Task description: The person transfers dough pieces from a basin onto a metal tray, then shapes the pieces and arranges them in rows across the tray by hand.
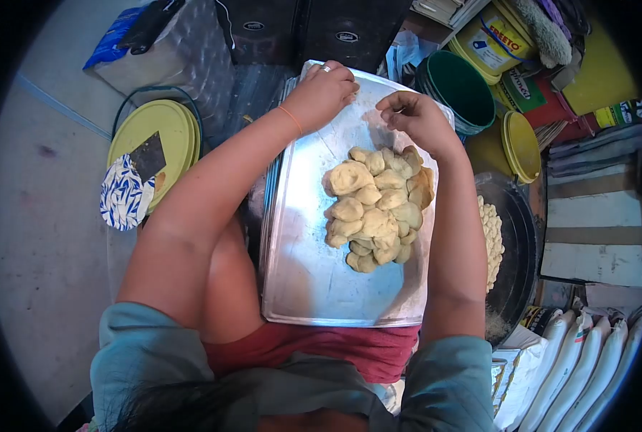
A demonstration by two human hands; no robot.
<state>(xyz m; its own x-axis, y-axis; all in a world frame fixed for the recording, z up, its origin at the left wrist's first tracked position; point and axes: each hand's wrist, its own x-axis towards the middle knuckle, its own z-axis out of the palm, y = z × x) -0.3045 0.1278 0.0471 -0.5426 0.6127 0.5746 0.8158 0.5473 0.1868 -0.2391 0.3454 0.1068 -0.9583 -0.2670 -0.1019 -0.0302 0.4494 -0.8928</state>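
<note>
— "Two tall black boxes with oval badges [350, 14] stand at the top of the frame; a shiny rectangular metal tray [321, 295] lies mid-frame, over my lap."

— "And the dough?"

— "The heap of lumpy, pale-yellow dough pieces [375, 209] sits on the tray, right of its middle, below both my hands in the frame. Its longer axis runs roughly up and down the picture."

— "Which hand is nearer?"

— "My right hand [422, 122], just above the heap, its forearm close along the heap's right side. My left hand [323, 93] is farther, by the tray's top edge."

— "Your grip?"

— "Right: thumb and fingertips nearly together; I can't tell if something small is between. Left: fingers curled, palm hidden; I can't tell what it holds."

— "Anything in the way?"

— "Nothing I see above the heap. A deep green bucket [454, 79] stands upper right; a round black pan [520, 241] lies beyond my right forearm."
</note>
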